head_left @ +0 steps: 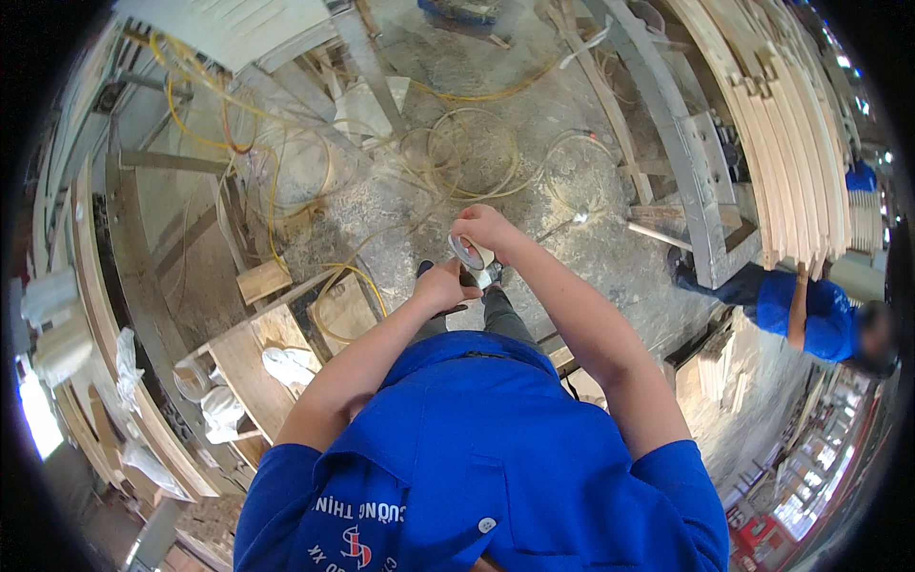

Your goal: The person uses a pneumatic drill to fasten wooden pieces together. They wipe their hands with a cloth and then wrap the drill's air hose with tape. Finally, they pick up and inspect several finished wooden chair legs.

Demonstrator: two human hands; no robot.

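Note:
In front of my waist, my right hand point(484, 232) is closed round a roll of pale tape point(467, 255), its ring facing left. My left hand point(440, 288) sits just below and to the left, fingers pinched close to the roll's lower edge. A small dark piece and a pale strip point(482, 279) show by the left fingertips; what these fingers grip is too small to make out. My shoes and trouser legs show partly beneath both hands.
Yellow hose point(362, 276) and pale hose coils point(472, 143) lie across the dusty floor. A wooden box-like stand point(253, 367) is at left. At right, a co-worker in blue point(810, 310) touches stacked wooden strips point(777, 143) behind a grey metal frame point(701, 234).

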